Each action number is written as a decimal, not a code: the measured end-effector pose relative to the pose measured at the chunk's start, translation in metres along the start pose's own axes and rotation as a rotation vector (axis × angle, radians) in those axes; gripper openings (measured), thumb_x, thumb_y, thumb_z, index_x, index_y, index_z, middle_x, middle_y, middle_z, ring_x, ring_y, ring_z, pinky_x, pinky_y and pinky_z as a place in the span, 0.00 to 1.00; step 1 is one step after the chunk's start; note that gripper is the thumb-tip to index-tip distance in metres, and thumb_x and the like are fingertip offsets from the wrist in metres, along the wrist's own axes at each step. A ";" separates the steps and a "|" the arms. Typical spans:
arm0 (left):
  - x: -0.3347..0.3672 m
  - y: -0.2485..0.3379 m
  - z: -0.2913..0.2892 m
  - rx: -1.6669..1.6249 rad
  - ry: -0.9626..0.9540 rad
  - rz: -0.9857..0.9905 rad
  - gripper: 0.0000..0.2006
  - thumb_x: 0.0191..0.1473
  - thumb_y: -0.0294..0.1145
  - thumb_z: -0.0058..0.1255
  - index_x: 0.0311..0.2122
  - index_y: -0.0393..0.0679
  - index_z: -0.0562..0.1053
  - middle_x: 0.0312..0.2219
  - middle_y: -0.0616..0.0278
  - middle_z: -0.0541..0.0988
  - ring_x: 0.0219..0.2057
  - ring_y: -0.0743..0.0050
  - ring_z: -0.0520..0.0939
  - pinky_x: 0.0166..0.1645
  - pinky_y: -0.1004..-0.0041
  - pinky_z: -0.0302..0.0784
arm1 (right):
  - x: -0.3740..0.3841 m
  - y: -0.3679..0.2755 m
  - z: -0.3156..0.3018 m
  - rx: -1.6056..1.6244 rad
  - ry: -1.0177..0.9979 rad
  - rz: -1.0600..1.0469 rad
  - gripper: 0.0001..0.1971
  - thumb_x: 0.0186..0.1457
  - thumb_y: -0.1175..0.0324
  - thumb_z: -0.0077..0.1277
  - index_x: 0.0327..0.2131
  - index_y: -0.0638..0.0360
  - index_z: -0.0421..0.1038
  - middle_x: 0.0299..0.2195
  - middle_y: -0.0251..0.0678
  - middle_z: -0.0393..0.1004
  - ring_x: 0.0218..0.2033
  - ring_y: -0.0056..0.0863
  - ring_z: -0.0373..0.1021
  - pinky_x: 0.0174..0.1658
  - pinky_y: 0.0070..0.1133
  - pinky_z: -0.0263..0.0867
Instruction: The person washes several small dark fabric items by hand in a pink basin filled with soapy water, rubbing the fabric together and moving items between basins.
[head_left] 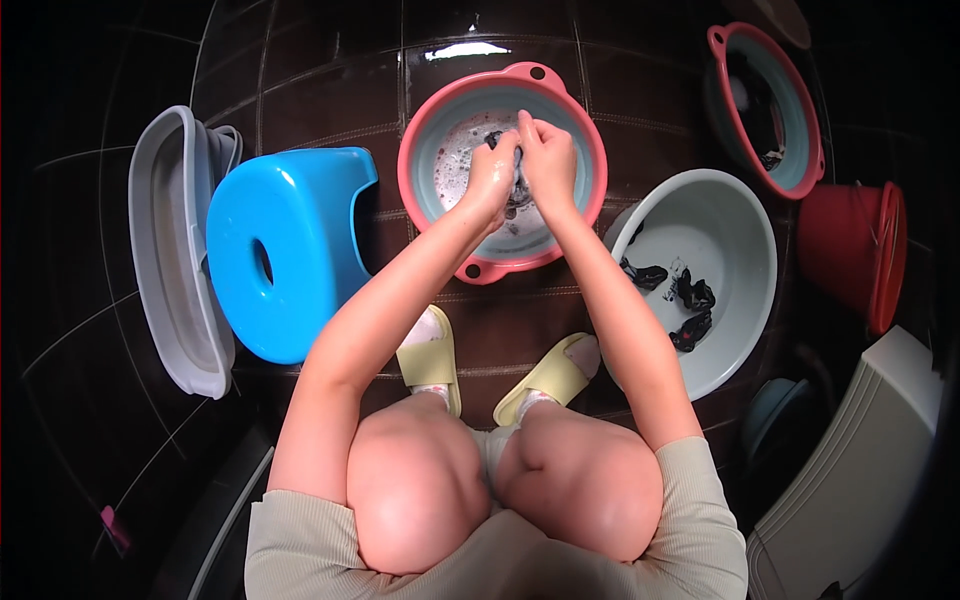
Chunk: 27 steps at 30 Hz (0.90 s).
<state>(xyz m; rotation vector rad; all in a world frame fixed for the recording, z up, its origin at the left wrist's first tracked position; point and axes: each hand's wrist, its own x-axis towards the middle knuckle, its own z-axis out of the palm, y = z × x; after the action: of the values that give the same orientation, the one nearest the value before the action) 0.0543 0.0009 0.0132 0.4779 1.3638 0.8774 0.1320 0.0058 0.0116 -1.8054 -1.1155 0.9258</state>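
Note:
Both my hands meet above a pink-rimmed basin (590,180) with a pale blue-grey inside, which stands on the floor in front of me. Soapy water (455,165) with white suds fills it. My left hand (490,180) is closed on a dark wet cloth (518,190), with suds on the fingers. Close against it, my right hand (547,165) is closed on the same cloth, thumb pointing up. The cloth hangs between the hands down to the water; its exact kind is hard to make out.
Right of the basin stands a grey-white tub (740,260) with several small dark cloth pieces (690,290). Beyond are another pink-rimmed basin (812,150) and a red bucket (850,240). At left are a blue stool (300,250) and a grey folded tub (160,250). Yellow slippers (545,385) rest on dark tiles.

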 end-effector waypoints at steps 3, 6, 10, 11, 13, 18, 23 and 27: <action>0.019 -0.006 -0.015 -0.025 -0.165 -0.114 0.18 0.47 0.43 0.46 0.29 0.34 0.70 0.21 0.63 0.72 0.21 0.75 0.72 0.27 0.77 0.65 | 0.005 0.017 -0.002 0.119 -0.034 0.008 0.19 0.52 0.58 0.45 0.19 0.66 0.68 0.11 0.32 0.63 0.16 0.16 0.57 0.21 0.19 0.54; 0.033 -0.009 -0.043 0.128 -0.174 -0.117 0.20 0.44 0.46 0.49 0.31 0.35 0.70 0.23 0.64 0.73 0.23 0.74 0.74 0.31 0.78 0.68 | 0.001 0.017 -0.006 0.280 -0.039 -0.014 0.19 0.52 0.60 0.46 0.16 0.66 0.64 0.10 0.25 0.57 0.17 0.10 0.50 0.19 0.16 0.49; 0.049 -0.039 -0.056 0.528 0.209 0.273 0.21 0.44 0.49 0.49 0.32 0.37 0.70 0.23 0.66 0.72 0.27 0.76 0.74 0.37 0.79 0.67 | 0.003 0.035 0.000 0.235 -0.128 -0.098 0.18 0.52 0.60 0.46 0.17 0.66 0.66 0.10 0.26 0.58 0.16 0.11 0.52 0.20 0.17 0.50; 0.049 -0.040 -0.054 0.651 0.214 0.360 0.21 0.44 0.50 0.49 0.31 0.39 0.70 0.24 0.67 0.72 0.28 0.77 0.73 0.38 0.79 0.66 | 0.002 0.041 0.003 0.236 -0.156 -0.111 0.18 0.53 0.60 0.45 0.19 0.66 0.67 0.11 0.27 0.60 0.16 0.12 0.52 0.20 0.18 0.52; 0.029 -0.016 -0.034 0.339 -0.097 0.158 0.20 0.44 0.50 0.50 0.31 0.41 0.70 0.23 0.68 0.72 0.27 0.80 0.72 0.37 0.80 0.65 | 0.002 0.053 -0.002 0.145 -0.274 -0.052 0.18 0.55 0.60 0.40 0.23 0.65 0.71 0.12 0.30 0.66 0.16 0.15 0.58 0.22 0.20 0.56; 0.028 0.000 -0.044 0.200 -0.358 -0.077 0.17 0.44 0.48 0.51 0.30 0.44 0.72 0.25 0.69 0.73 0.25 0.86 0.73 0.27 0.86 0.62 | -0.005 0.044 0.001 0.406 -0.314 -0.063 0.17 0.56 0.61 0.38 0.23 0.62 0.73 0.15 0.31 0.69 0.19 0.17 0.65 0.24 0.17 0.58; 0.023 0.013 -0.041 -0.043 -0.442 -0.217 0.13 0.47 0.38 0.50 0.35 0.40 0.71 0.29 0.64 0.76 0.30 0.78 0.76 0.39 0.76 0.71 | 0.011 0.056 -0.018 0.191 -0.140 -0.101 0.16 0.56 0.61 0.37 0.33 0.62 0.71 0.24 0.36 0.71 0.30 0.21 0.67 0.39 0.17 0.59; 0.013 0.032 -0.037 -0.285 -0.450 -0.328 0.13 0.49 0.36 0.48 0.38 0.40 0.69 0.32 0.63 0.75 0.34 0.76 0.76 0.41 0.75 0.72 | 0.009 0.064 -0.015 0.517 -0.268 0.018 0.18 0.56 0.59 0.37 0.34 0.66 0.70 0.32 0.35 0.71 0.37 0.19 0.64 0.45 0.17 0.55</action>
<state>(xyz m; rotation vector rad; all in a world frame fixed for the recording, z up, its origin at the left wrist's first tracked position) 0.0097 0.0234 0.0219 0.2028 0.8553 0.6306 0.1698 -0.0080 -0.0407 -1.2972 -0.9075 1.3543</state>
